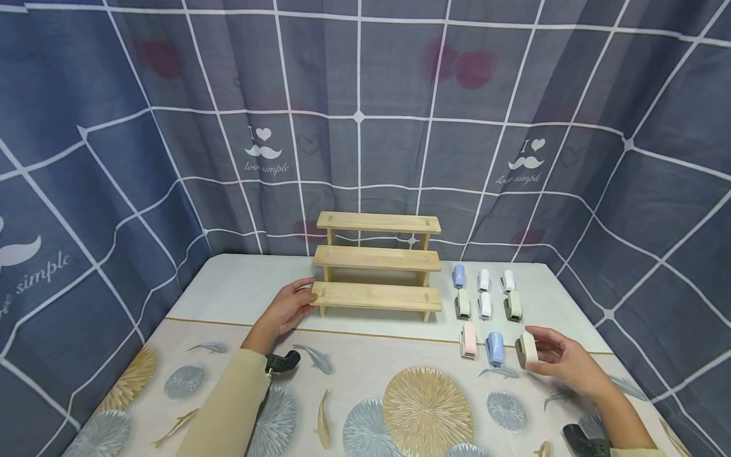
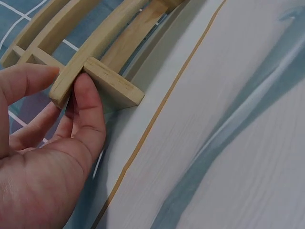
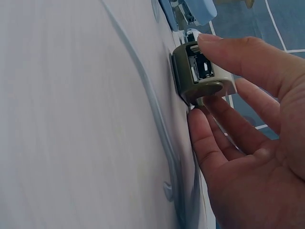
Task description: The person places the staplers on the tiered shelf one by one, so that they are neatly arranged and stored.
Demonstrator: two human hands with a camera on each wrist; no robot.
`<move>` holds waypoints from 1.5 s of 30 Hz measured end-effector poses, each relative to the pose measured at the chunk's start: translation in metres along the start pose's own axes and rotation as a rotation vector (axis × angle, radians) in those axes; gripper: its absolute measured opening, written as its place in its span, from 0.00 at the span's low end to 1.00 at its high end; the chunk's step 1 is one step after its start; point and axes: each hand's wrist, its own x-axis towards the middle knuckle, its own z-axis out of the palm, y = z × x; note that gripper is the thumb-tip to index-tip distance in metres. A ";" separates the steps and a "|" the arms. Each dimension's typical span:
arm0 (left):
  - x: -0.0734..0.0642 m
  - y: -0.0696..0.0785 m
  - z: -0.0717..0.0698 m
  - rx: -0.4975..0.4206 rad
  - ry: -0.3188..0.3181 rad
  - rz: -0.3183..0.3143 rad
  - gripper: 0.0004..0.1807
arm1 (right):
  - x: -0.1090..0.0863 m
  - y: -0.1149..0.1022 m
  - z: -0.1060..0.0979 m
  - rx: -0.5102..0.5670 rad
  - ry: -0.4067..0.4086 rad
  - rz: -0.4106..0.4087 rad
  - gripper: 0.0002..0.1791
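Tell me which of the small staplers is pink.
The pale pink oblong stapler at the left end of the nearest row; all the other staplers are blue, white or cream.

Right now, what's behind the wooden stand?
Behind the wooden stand, a dark checked curtain shows above it and through the gap under its top plank. Whatever lies directly behind the planks is covered and can't be seen.

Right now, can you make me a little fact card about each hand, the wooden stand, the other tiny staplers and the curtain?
Left hand: grips the bottom step of the wooden stand, left end
Right hand: pinches a cream-and-olive mini stapler
Wooden stand: three steps
Other mini staplers: two blue, three white, two cream-and-olive, one pink
Curtain: dark blue-grey, white grid lines
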 end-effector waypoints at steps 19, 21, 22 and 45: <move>0.003 -0.002 -0.004 -0.031 -0.050 0.012 0.36 | 0.002 0.005 -0.003 0.021 -0.030 0.034 0.48; 0.003 -0.003 -0.005 -0.031 -0.053 0.014 0.37 | 0.002 0.005 -0.003 0.018 -0.031 0.029 0.48; 0.003 -0.003 -0.005 -0.034 -0.053 0.014 0.37 | 0.002 0.005 -0.003 0.018 -0.035 0.023 0.48; 0.004 -0.004 -0.004 -0.039 -0.054 0.005 0.37 | 0.003 0.007 -0.001 0.046 0.027 -0.049 0.45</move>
